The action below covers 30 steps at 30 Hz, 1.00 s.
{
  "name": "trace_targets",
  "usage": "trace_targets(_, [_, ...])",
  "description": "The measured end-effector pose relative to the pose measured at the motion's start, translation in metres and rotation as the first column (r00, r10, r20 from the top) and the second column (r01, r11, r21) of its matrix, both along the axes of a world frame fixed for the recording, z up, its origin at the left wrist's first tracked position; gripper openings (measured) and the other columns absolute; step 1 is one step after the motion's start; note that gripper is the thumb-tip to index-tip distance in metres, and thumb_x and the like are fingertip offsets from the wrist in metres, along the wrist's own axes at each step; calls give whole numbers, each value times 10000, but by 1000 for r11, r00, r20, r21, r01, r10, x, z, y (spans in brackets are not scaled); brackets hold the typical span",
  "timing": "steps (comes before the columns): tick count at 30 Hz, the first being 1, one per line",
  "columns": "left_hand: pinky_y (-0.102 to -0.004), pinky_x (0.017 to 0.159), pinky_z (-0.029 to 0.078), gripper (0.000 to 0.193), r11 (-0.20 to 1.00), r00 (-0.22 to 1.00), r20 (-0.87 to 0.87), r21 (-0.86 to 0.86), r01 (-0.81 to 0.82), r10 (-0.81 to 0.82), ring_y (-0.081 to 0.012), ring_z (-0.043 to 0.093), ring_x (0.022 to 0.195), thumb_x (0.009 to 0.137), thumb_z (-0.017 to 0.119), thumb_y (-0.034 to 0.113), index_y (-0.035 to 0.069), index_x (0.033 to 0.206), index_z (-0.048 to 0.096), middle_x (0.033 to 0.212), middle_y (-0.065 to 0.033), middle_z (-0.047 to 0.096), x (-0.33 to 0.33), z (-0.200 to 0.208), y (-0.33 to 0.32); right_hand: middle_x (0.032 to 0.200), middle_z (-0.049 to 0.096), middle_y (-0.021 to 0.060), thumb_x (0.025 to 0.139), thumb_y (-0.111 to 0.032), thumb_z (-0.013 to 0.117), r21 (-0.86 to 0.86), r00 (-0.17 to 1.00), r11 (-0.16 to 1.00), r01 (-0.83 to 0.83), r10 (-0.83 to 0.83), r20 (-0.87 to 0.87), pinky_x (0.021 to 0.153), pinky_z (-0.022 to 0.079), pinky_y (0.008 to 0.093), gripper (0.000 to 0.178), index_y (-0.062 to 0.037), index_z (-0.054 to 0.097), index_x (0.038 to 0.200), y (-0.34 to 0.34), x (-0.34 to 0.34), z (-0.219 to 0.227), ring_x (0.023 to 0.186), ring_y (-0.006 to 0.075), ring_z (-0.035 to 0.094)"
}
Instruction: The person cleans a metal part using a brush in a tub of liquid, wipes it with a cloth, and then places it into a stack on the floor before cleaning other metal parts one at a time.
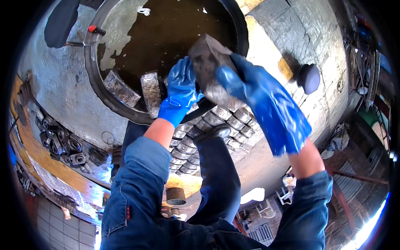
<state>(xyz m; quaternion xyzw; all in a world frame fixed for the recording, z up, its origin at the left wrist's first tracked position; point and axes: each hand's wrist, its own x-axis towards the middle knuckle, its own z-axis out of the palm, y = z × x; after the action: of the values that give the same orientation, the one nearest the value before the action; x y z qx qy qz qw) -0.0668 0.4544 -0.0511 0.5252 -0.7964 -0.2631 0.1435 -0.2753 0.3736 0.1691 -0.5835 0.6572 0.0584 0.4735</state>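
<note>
A worn, brown-grey curved block (208, 66) is held tilted above the near part of a round black-rimmed tub (92, 68) of brown water. My right hand (250, 83), in a long blue rubber glove, grips the block's right side, thumb across its face. Beside the block's left edge is my left hand (182, 85), gloved the same way. Its fingers are stretched out close together; whether they touch the block is hard to see. Two similar blocks, one on the left (121, 88) and one nearer the middle (151, 92), rest against the tub's inner near side. My left hand partly covers more pieces there.
Rows of similar curved blocks (187, 148) are stacked on the floor around my feet. Dark metal parts (62, 141) lie in a heap at left. A red-tipped black handle (96, 29) sits at the tub's rim. A dark rounded object (308, 78) stands at right.
</note>
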Motion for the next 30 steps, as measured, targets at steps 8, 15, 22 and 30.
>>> trace_targets(8, [-585,1133,436,956,985,988,-75,-99,-141,134,-480,571,1311,827,773,627,-58,1448,528,1418,-295,595,-4,23,-11,1063,753,247,1047,-501,565,120,963,964,-238,250,-103,913,549,449,528,-34,733,1227,-95,20,-102,1003,391,733])
trace_targets(15, [-583,1157,404,960,987,989,-52,-73,-142,138,-468,540,1363,848,757,622,-33,1500,496,1495,-286,550,4,24,-6,949,763,209,1031,-488,548,133,794,826,-548,564,-226,801,559,485,481,-72,788,1053,-122,22,-193,848,407,714])
trace_targets(22, [-580,1159,385,935,996,1000,15,-86,-6,7,-460,509,1407,885,728,611,35,1570,454,1561,-259,506,-10,32,-18,913,731,155,1013,-303,603,-169,828,810,-561,550,-111,829,564,432,295,-78,736,875,-122,-22,-288,909,312,734])
trace_targets(30, [-530,1203,396,865,992,988,128,-85,98,-87,-477,495,1420,935,742,471,-81,1533,448,1549,-335,477,0,37,-17,1142,756,250,1005,-404,632,-418,995,903,99,-92,37,935,573,463,452,-62,710,1291,-44,-87,-78,1086,409,728])
